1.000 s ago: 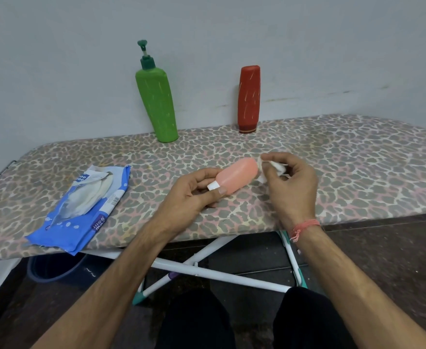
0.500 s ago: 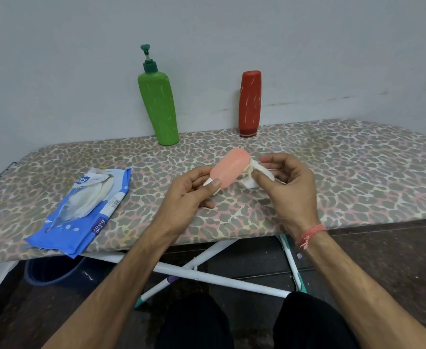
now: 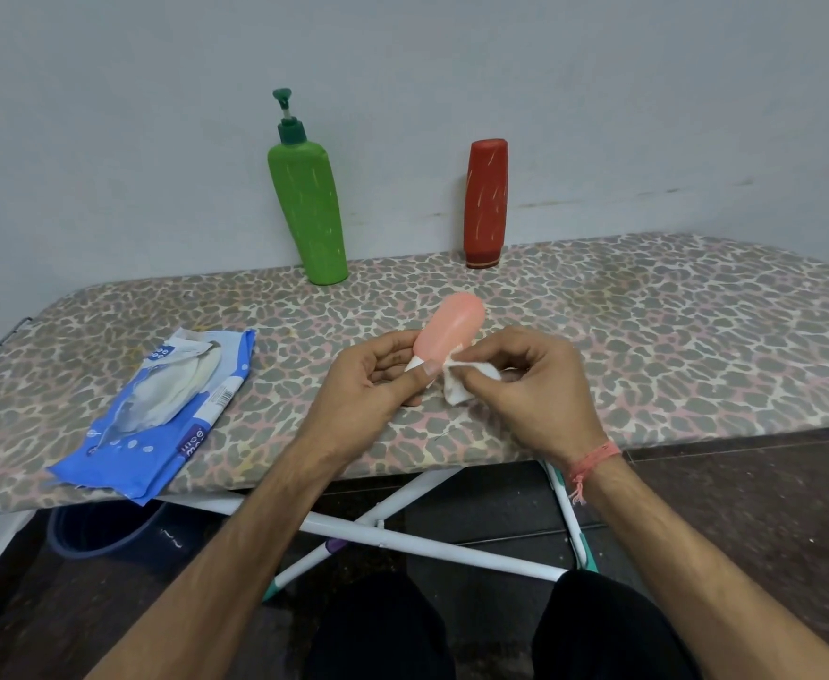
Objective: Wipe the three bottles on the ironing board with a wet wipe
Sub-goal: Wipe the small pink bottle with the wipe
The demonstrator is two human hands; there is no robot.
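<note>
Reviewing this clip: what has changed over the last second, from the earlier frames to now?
The right hand drew the wet wipe from the pink bottle's far end down to its capped end, near the left hand. The pink bottle tilted more upright. Both grips held; green bottle, red bottle and wipes pack stayed put.

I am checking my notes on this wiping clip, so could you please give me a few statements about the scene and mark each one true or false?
1. The left hand grips the pink bottle near its white cap end. True.
2. The right hand is empty. False: it pinches a white wet wipe against the pink bottle's lower part.
3. The green pump bottle lies on its side. False: it stands on the ironing board by the wall.
4. The red bottle stands to the right of the green one. True.
5. The blue wipe packet lies on the board's left part. True.
</note>
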